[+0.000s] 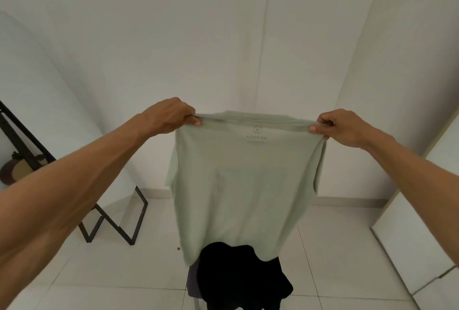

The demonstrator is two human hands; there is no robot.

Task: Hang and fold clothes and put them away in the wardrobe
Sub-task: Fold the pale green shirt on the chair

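Pale green tee point(238, 185) is held up in the air, directly above the black garment point(243, 277). Its hem just overlaps the top of that pile in view; can't tell if they touch.

L hand point(171, 115), up and to the left of the black garment, has fingers curled over one shoulder seam w/ the thumb pinching from beneath. R hand point(342, 128), up and to the right of it, grips the other shoulder the same way. Both arms are stretched out, so the top edge is pulled near-taut and the body hangs flat. Prob. done to square the tee up and find the shoulders before it takes a hanger or a fold. The small neck print reads mirrored, so it's likely seen thru the cloth w/ the back panel facing the person.

The black garment is heaped on a chair point(192, 282), prob. the waiting pile. A black-framed stand point(140, 222) leans on the floor left of the black garment. A white cabinet point(409, 247), maybe the wardrobe, is to its right.
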